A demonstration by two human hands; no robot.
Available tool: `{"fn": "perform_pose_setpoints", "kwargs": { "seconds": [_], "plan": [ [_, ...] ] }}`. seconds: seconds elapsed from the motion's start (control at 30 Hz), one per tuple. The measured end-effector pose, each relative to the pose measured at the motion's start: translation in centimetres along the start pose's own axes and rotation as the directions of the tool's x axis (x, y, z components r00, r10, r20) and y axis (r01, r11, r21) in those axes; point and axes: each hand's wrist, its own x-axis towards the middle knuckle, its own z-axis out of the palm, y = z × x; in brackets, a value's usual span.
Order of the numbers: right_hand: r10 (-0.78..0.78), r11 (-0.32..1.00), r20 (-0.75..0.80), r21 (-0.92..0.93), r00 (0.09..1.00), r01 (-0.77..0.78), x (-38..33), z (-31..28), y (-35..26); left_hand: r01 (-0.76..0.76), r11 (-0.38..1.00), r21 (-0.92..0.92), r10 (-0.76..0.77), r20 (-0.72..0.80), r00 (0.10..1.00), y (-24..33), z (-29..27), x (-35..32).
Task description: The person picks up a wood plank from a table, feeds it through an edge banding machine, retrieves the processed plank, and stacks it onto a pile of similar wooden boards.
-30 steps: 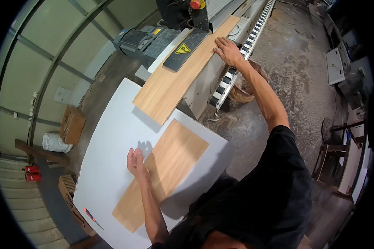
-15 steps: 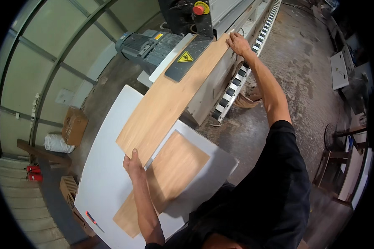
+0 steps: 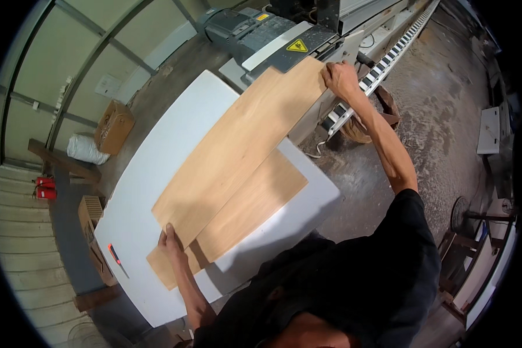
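Our left hand and right hand grip a plank by opposite ends, partly over another board.

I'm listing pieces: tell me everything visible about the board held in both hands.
The board is long, flat and light brown, its grain running lengthwise, seemingly wood or wood-look. It slants from lower left to upper right, partly hiding another board on the white table. The left hand grips its near end, the right hand its far end, beside a dark guard; contact there is unclear.

One long, pale-brown wooden board is pointing toward half past one o'clock, partly hiding a similar board.
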Motion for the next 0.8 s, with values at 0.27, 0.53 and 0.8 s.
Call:
{"fn": "perform_pose_setpoints", "kwargs": {
  "seconds": [0.27,0.53,0.8],
  "plan": [
    [-0.144,0.955,0.008,0.263,0.990,0.137,-14.9,-6.8,-13.5,-0.008,0.989,0.149,0.031,-0.158,0.987,-3.2,-18.2,-6.3],
    [-0.113,0.977,0.152,0.195,0.982,0.082,-20.9,-5.7,-16.8,-0.129,0.779,0.614,0.331,-0.228,0.916,-10.8,-24.3,-2.1],
    [0.052,0.900,0.117,0.426,0.992,-0.097,-24.7,-4.7,-16.4,-0.343,0.889,0.305,0.254,0.295,0.921,-8.2,-20.8,-7.4]
  ]
}}
